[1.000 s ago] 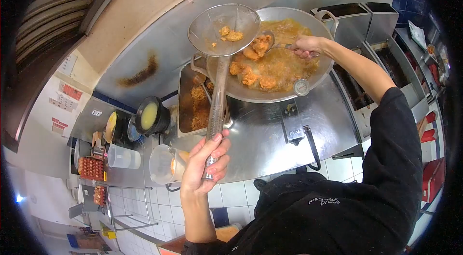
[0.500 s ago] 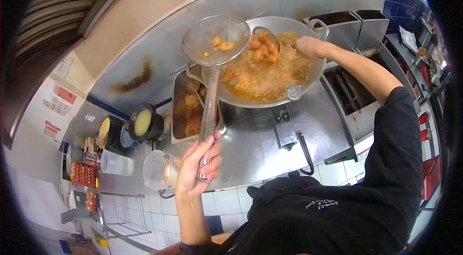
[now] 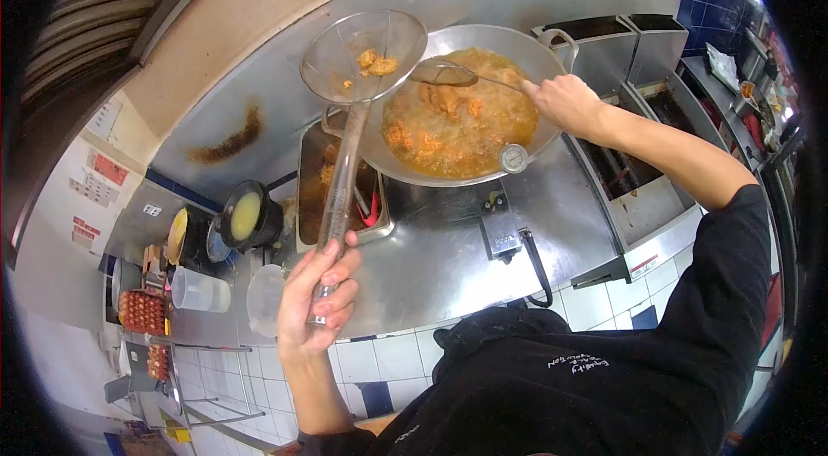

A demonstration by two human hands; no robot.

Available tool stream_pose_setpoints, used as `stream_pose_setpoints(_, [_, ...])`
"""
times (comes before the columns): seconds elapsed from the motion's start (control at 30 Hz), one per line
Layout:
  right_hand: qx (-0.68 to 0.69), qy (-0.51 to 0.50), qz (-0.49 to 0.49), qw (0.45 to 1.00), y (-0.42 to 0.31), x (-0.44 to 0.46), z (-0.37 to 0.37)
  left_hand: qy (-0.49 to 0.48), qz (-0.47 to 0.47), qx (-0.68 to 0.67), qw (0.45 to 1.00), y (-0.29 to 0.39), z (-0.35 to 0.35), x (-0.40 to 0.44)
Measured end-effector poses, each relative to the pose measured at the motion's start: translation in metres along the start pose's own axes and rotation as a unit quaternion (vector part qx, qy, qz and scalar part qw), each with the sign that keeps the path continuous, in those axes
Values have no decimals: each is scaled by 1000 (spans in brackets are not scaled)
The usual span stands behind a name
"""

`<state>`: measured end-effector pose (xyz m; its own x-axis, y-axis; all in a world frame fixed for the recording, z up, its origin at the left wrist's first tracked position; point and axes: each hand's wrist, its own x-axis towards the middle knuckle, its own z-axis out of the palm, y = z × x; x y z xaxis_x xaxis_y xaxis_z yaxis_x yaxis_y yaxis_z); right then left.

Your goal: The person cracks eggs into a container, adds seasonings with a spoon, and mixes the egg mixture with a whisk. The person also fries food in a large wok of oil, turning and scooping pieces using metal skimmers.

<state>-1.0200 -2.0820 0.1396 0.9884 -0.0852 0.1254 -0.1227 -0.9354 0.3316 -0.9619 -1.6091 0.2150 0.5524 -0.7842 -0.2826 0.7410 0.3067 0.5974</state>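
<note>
My left hand (image 3: 321,290) is wrapped round the handle of a large round strainer (image 3: 345,42), raised over the near-left side of the wok. A few golden fried pieces (image 3: 376,64) lie in its mesh. My right hand (image 3: 565,102) grips the thin handle of a skimmer (image 3: 444,72), whose tilted bowl hangs above the oil next to the strainer's rim. Below it, browned fried pieces (image 3: 444,100) sit in bubbling oil inside the wide metal wok (image 3: 539,164). A round dial thermometer (image 3: 513,157) rests at the wok's front rim.
Left of the wok stands a metal tray (image 3: 381,227) with crumbs and red-handled tongs (image 3: 369,210). Clear plastic jugs (image 3: 201,292), a black pot (image 3: 274,223) of yellowish liquid and egg trays (image 3: 143,313) are further left. Deep fryers (image 3: 647,197) stand at the right.
The skimmer, earlier heaped with fried pieces, has tipped and moved left; pieces now lie in the oil beneath it. The strainer has shifted slightly left and up in view.
</note>
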Motion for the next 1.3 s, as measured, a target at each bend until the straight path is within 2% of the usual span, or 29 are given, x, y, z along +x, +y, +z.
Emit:
stream_pose_setpoints(0.07, [18, 17, -2, 1000, 8, -7, 1, -21, 3, -16, 1000, 5, 3, -4])
stream_pose_setpoints(0.13, [106, 36, -15, 994, 14, -10, 1, -1, -1, -1, 1000, 12, 9, -8])
stream_pose_setpoints(0.17, [106, 35, -16, 994, 14, -8, 2, -5, -2, -17, 1000, 14, 12, -10])
stream_pose_setpoints(0.23, [248, -5, -21, 969, 10, -3, 5, -23, -5, -45, 999, 17, 13, -12])
stream_pose_setpoints(0.27, [250, -7, -19, 968, 2, -1, -8, -21, -8, -44, 999, 19, 12, -12])
stream_pose_setpoints(0.33, [384, -177, 17, 906, -15, 9, -40, -43, -21, -88, 995, 22, 12, -12])
stream_pose_setpoints(0.47, [362, -248, 20, 898, -51, 36, -55, -44, -31, -102, 993, 22, 14, -11])
stream_pose_setpoints(0.53, [125, -241, -120, 955, -65, 56, -35, -38, -31, -102, 994, 20, 12, -12])
stream_pose_setpoints(0.57, [130, -244, -119, 954, -69, 61, -28, -34, -29, -106, 993, 19, 10, -12])
stream_pose_setpoints(0.63, [97, -169, -72, 978, -76, 66, -16, -28, -29, -98, 994, 17, 6, -12])
stream_pose_setpoints(0.83, [45, -158, -28, 986, -66, 85, 9, -14, -28, -76, 997, 11, -3, -12])
stream_pose_setpoints(0.97, [71, -146, -62, 985, -43, 101, 29, 12, -32, -56, 998, -1, -12, -12])
stream_pose_setpoints(1.03, [119, -247, -27, 961, -31, 90, 2, 28, -28, -19, 999, -6, -16, -12])
stream_pose_setpoints(1.1, [80, -241, -62, 965, -7, 71, 0, 48, -30, 70, 996, -11, -21, -9])
stream_pose_setpoints(1.13, [113, -238, -44, 964, 9, 58, 7, 49, -24, 65, 996, -13, -24, -6])
stream_pose_setpoints(1.2, [205, -233, 28, 950, 30, 34, -4, 65, -39, 156, 985, -18, -29, -1])
stream_pose_setpoints(1.23, [265, -233, 85, 932, 34, 19, -17, 102, -27, 179, 978, -25, -23, 0])
stream_pose_setpoints(1.3, [257, -206, 97, 939, 50, 8, -16, 115, -29, 196, 973, -29, -24, 2])
